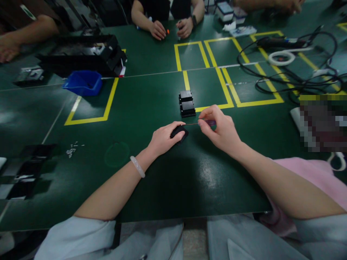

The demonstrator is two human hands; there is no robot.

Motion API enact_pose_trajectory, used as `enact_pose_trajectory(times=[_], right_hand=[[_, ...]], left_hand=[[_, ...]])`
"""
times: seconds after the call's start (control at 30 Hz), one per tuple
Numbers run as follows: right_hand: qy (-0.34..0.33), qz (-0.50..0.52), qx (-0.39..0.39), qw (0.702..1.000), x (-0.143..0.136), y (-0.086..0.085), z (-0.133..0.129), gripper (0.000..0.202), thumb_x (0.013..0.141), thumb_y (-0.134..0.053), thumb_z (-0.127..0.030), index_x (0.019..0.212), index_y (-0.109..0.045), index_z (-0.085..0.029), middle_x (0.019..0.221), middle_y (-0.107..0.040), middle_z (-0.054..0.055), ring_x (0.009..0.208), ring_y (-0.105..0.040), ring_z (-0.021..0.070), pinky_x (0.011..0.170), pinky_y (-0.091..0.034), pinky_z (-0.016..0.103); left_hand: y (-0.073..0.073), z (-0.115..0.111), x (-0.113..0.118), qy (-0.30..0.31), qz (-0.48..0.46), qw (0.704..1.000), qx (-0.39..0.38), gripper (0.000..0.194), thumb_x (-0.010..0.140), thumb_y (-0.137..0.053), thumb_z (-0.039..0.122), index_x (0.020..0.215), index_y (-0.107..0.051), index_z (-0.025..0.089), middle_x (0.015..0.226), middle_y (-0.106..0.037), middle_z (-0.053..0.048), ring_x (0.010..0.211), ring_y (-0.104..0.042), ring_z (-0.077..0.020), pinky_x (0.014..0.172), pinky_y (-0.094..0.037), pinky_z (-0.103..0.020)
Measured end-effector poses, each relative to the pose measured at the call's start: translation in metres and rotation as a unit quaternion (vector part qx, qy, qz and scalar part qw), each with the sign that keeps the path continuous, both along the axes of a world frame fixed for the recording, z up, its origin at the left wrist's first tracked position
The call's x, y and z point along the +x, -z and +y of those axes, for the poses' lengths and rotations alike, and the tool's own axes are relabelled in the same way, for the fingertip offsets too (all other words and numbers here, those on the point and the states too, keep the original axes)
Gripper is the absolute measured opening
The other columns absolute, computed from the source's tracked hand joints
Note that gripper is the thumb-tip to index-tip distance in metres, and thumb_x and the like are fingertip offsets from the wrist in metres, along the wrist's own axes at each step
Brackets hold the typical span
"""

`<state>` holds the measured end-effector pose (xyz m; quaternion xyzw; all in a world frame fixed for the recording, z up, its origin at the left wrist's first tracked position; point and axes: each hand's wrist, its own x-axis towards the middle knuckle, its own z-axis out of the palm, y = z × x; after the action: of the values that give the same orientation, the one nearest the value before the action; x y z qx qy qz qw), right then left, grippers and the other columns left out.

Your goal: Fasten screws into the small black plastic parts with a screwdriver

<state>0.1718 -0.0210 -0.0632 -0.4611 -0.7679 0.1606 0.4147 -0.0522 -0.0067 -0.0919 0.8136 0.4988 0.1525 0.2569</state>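
My left hand (166, 138) is closed around a small black part (182, 135) on the green table, in front of my body. A screwdriver with a purple handle (211, 123) is pinched in my right hand (221, 130). Its thin shaft points left, and the tip meets the near side of the left fingertips at the black part. Just beyond the hands lies a black block with two raised sections (187, 105). Small silver screws (71, 151) lie scattered on the left.
A blue bin (83, 83) and stacked black trays (78, 54) stand at the back left. Dark flat parts (28, 169) lie near left. Black cables (295, 77) and a white coil (281, 58) are at the right. Across the table, a person's hands (158, 30) rest.
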Motion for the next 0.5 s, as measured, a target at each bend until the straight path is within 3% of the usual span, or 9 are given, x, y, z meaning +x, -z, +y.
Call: enact_pose_trajectory(times=[0.1, 0.3, 0.5], right_hand=[[-0.006, -0.001, -0.005, 1.0, 0.0001, -0.0002, 0.0002, 0.01, 0.093, -0.055, -0.033, 0.092, -0.053, -0.023, 0.078, -0.062, 0.0, 0.069, -0.064, 0.0157, 0.069, -0.049, 0.03], [0.005, 0.005, 0.006, 1.0, -0.0004, -0.0002, -0.0002, 0.012, 0.087, -0.056, -0.022, 0.098, -0.051, -0.024, 0.083, -0.062, -0.001, 0.071, -0.063, 0.015, 0.066, -0.047, 0.028], [-0.008, 0.004, -0.005, 1.0, 0.0003, -0.0014, 0.0002, 0.012, 0.095, -0.054, -0.034, 0.094, -0.053, -0.023, 0.076, -0.06, -0.002, 0.067, -0.063, 0.0145, 0.067, -0.047, 0.029]], left_hand=[[0.0002, 0.0002, -0.0005, 0.001, 0.002, 1.0, 0.0, 0.043, 0.098, -0.042, 0.05, 0.132, -0.059, 0.03, 0.127, -0.069, 0.0, 0.109, -0.066, -0.025, 0.088, -0.048, -0.034], [0.0001, 0.0002, -0.0009, -0.001, 0.002, 1.0, -0.001, 0.044, 0.098, -0.042, 0.05, 0.132, -0.059, 0.03, 0.125, -0.069, 0.0, 0.107, -0.066, -0.0245, 0.087, -0.048, -0.034], [0.0, 0.0001, -0.001, 0.001, 0.004, 1.0, 0.001, 0.044, 0.098, -0.042, 0.05, 0.133, -0.058, 0.029, 0.125, -0.069, -0.001, 0.107, -0.066, -0.0247, 0.087, -0.047, -0.034]])
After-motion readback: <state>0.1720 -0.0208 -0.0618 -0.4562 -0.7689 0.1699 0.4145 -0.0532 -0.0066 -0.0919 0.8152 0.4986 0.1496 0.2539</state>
